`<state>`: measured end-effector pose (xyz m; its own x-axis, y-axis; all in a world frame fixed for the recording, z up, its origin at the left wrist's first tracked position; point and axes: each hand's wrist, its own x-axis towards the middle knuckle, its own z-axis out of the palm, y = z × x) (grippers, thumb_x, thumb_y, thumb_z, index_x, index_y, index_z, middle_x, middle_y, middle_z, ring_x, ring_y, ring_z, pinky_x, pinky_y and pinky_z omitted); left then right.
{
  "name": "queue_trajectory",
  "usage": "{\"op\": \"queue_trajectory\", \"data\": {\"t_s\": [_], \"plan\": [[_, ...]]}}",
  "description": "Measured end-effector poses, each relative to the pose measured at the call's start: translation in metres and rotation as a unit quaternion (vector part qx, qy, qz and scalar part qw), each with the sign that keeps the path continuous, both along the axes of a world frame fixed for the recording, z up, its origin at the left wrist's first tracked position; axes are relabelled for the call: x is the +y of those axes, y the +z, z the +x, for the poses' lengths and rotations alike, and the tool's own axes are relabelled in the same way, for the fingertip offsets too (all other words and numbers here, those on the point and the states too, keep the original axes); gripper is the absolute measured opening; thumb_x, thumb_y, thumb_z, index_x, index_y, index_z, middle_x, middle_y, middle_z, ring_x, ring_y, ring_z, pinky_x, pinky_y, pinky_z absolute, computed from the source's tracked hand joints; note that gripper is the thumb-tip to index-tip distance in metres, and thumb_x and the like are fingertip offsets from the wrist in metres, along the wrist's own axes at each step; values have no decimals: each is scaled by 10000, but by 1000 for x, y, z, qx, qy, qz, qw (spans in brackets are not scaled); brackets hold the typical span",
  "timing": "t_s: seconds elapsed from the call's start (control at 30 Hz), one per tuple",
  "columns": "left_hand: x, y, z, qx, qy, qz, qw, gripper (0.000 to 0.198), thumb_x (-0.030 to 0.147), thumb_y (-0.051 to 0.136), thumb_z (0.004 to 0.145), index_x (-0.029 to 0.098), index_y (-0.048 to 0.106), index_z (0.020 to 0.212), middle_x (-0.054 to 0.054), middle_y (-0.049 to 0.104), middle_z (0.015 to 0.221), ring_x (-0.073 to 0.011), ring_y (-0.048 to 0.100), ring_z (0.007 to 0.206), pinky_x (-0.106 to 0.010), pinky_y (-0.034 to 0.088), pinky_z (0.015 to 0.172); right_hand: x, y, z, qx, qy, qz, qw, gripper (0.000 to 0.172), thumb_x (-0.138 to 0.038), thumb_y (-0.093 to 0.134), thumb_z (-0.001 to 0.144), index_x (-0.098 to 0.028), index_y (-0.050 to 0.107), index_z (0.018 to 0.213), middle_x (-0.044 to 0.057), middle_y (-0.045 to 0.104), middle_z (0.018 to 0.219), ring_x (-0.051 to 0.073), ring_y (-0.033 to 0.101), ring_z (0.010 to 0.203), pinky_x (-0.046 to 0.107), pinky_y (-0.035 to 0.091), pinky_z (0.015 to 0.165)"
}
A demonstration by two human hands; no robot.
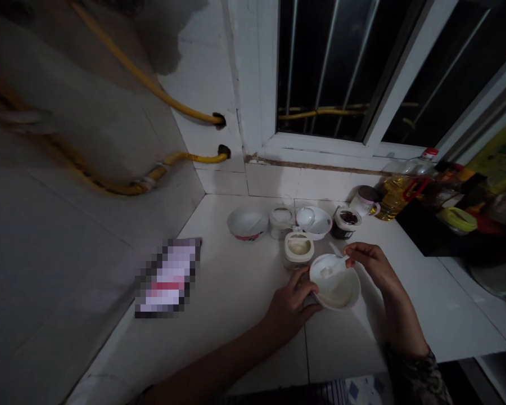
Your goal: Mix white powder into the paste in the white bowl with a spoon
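**Right hand [373, 264] pinches a white plastic spoon [335, 266] in a pink-rimmed white bowl [349, 301]**

The right thumb and fingers are pressed together on the spoon's handle, with its bowl end down inside the pink-rimmed white bowl, among pale creamy food [335, 289]. The left hand [289, 301] curls around the bowl's near-left side, its fingers [306, 287] spread against the wall and rim. The bowl sits toward the right on a white tiled counter [236, 298].

Just far of it stands a clear square jar with pale contents [298, 249]. Farther along the back are a white bowl with a red-patterned edge [247, 220], a small clear jar [281, 221], a white bowl holding a clear round lid [314, 220] and a jar of dark preserve [346, 222]. A yellow oil bottle [394, 197] stands far right. A blurred packet [166, 278] lies left, below yellow gas hoses [147, 81] on the tiled wall.
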<state>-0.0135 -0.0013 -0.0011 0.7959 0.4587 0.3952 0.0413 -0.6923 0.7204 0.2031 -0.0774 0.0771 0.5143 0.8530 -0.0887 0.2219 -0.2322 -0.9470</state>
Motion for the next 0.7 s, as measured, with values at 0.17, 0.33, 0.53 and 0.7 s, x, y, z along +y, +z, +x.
{"op": "queue_trajectory", "data": {"t_s": [0.17, 0.33, 0.53, 0.7], "plan": [[0, 1, 0, 5, -4, -6, 1000, 170, 210, 689, 783, 207, 578, 910, -94, 477, 1289, -170, 652, 861, -293, 548, 744, 0, 0, 0, 15, -5, 1, 1000, 264, -425, 670, 640, -166, 638, 679, -1, 606, 497, 131, 506, 507, 283, 413, 603], [0, 1, 0, 8, -1, -6, 1000, 173, 230, 694, 781, 207, 580, 909, -94, 476, 1290, -168, 655, 835, -309, 549, 758, 2, -2, 0, 15, -2, 2, 1000, 259, -423, 670, 637, -170, 637, 684, 5, 615, 512, 140, 519, 511, 291, 415, 601], [0, 2, 1, 3, -3, -4, 1000, 170, 234, 685, 792, 211, 569, 914, -90, 467, 1298, -167, 654, 862, -313, 544, 783, 2, -3, -1, 39, -18, 15, 999, 256, -409, 695, 615, -164, 648, 672, 0, 603, 499, 135, 512, 509, 288, 413, 605], [0, 3, 1, 8, -7, -5, 1000, 186, 218, 693, 783, 211, 563, 915, -94, 465, 1301, -178, 648, 901, -311, 542, 789, 5, -6, 2, 65, -45, 48, 996, 250, -390, 719, 612, -159, 659, 687, 5, 613, 509, 136, 522, 509, 288, 422, 608]]}}
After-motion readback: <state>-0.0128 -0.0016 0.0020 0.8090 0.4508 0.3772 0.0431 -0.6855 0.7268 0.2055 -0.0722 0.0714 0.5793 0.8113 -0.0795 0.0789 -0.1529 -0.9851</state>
